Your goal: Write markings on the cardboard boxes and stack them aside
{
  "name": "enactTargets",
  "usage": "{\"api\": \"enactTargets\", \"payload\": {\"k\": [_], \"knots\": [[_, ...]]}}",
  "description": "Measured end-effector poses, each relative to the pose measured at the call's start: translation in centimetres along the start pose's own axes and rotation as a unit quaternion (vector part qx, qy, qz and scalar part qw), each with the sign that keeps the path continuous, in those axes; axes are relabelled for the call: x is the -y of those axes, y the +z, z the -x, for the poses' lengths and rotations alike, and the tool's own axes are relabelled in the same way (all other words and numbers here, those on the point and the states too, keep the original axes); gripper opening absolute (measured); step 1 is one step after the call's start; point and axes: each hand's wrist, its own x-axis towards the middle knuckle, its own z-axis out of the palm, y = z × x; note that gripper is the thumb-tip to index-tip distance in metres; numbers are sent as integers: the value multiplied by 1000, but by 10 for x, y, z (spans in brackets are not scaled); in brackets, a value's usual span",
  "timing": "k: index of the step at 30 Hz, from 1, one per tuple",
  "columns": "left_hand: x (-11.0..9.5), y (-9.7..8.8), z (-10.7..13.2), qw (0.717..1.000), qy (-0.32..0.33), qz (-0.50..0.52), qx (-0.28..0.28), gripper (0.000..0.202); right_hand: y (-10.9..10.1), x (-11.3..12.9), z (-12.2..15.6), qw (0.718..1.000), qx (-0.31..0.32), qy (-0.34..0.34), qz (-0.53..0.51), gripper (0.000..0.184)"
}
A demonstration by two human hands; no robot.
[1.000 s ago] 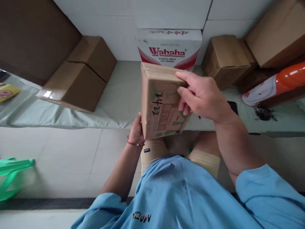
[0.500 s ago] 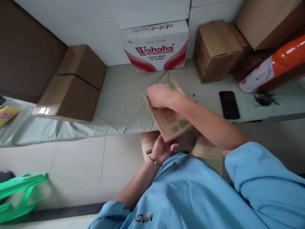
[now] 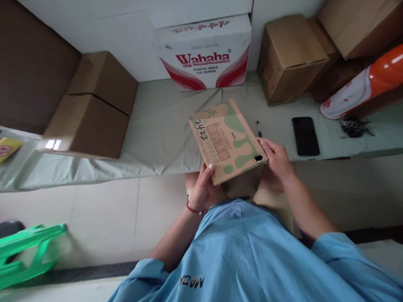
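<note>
A flattened cardboard box [image 3: 225, 144] with green splash print, "COCONUT" lettering and handwritten black digits is tilted over the table's front edge. At its near left corner, my left hand [image 3: 204, 184] grips it with the thumb on top; the fingers pass underneath. My right hand [image 3: 277, 157] is closed on its right edge, next to a black patch at the corner. Just beyond that edge, a dark pen [image 3: 258, 128] lies on the table.
A cloth-covered table [image 3: 157, 134] spans the view. At the back stands a white Wahaha carton [image 3: 208, 54]. Brown boxes [image 3: 91, 113] flank the left, another box [image 3: 292, 58] the right. A phone [image 3: 305, 135], keys [image 3: 357, 127] and an orange-white cylinder [image 3: 362, 90] lie rightward. A green stool [image 3: 34, 251] is at lower left.
My right hand has moved from the box's upper left to its right edge, uncovering the handwritten digits. My left thumb now rests on top of the near left corner.
</note>
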Motion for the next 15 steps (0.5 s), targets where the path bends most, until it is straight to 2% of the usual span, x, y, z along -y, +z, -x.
{"api": "enactTargets", "payload": {"k": [2, 4, 6, 9, 11, 12, 15], "knots": [[-1, 0, -2, 999, 14, 25, -28, 53, 2, 0, 22, 999, 26, -5, -24, 48], [-7, -8, -1, 998, 6, 49, -41, 48, 4, 13, 37, 996, 53, -45, -49, 43], [-15, -21, 4, 997, -26, 69, -23, 55, 6, 34, 44, 986, 95, -122, -68, 36], [-24, -32, 18, 992, -78, 89, 34, 75, 10, 65, 49, 948, 129, -279, -83, 34], [-26, -31, 28, 988, -92, 105, 67, 79, 12, 79, 51, 930, 93, -347, -71, 36], [-25, -29, 32, 986, -91, 114, 80, 80, 11, 82, 51, 931, 64, -353, -68, 36], [-22, -21, 37, 980, -98, 129, 115, 82, 6, 77, 51, 953, -30, -285, -100, 27]]}}
